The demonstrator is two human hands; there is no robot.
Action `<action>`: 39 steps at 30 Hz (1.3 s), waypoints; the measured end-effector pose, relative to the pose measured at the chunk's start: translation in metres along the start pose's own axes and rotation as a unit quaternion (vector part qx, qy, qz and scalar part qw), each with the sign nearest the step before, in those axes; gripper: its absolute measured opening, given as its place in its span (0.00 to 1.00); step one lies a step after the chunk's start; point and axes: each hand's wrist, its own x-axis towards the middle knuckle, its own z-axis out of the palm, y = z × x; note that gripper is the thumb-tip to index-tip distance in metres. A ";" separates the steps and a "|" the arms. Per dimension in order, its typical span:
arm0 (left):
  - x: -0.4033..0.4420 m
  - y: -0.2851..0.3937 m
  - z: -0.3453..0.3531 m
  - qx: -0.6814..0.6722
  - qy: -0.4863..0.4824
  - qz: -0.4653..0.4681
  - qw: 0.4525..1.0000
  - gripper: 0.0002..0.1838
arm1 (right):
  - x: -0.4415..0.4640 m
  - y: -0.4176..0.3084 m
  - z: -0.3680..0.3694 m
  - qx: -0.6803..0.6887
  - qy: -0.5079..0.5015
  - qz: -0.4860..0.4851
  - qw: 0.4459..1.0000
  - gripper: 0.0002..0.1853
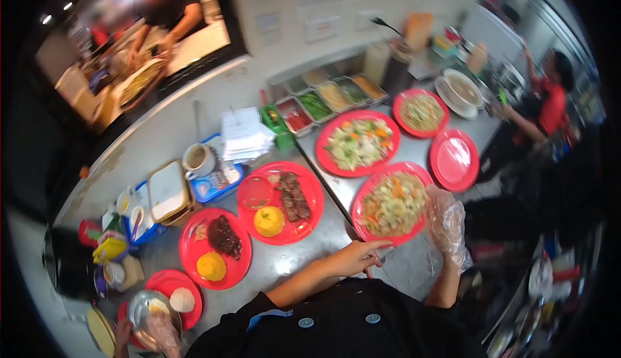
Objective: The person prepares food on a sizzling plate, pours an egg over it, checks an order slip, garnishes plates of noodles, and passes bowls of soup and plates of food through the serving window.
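Observation:
A red plate heaped with noodles and chopped vegetables lies right in front of me. My left hand, bare, is closed at its near rim, with the index finger stretched along the edge. On the plate's right rim is my right hand, in a clear plastic glove. Its fingers look bent onto the rim, though the crumpled glove blurs them. Just behind sits a red plate of mixed vegetables. Beyond my right hand is a bare red plate.
Two red plates with meat and yellow rice stand left. A co-worker's gloved hand reaches into a metal bowl. Topping trays line the wall. Another noodle plate stands behind; a person in red works right.

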 end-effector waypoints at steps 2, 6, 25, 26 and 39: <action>0.012 -0.019 0.018 0.010 -0.060 -0.020 0.998 0.31 | -0.030 0.012 -0.010 0.012 0.009 0.051 0.999 0.14; 0.036 -0.059 0.052 0.209 -0.068 -0.012 0.976 0.34 | -0.108 0.069 -0.007 0.008 -0.014 0.261 0.965 0.09; 0.177 -0.108 0.146 0.331 0.083 -0.174 0.924 0.27 | -0.254 0.431 0.069 -0.063 -0.281 0.314 0.905 0.22; 0.177 -0.106 0.145 0.317 0.105 -0.177 0.926 0.27 | -0.230 0.435 0.077 -0.006 -0.190 0.326 0.926 0.19; 0.101 -0.097 0.100 0.262 0.098 -0.371 0.885 0.24 | 0.036 0.310 0.064 0.290 0.156 0.063 0.942 0.04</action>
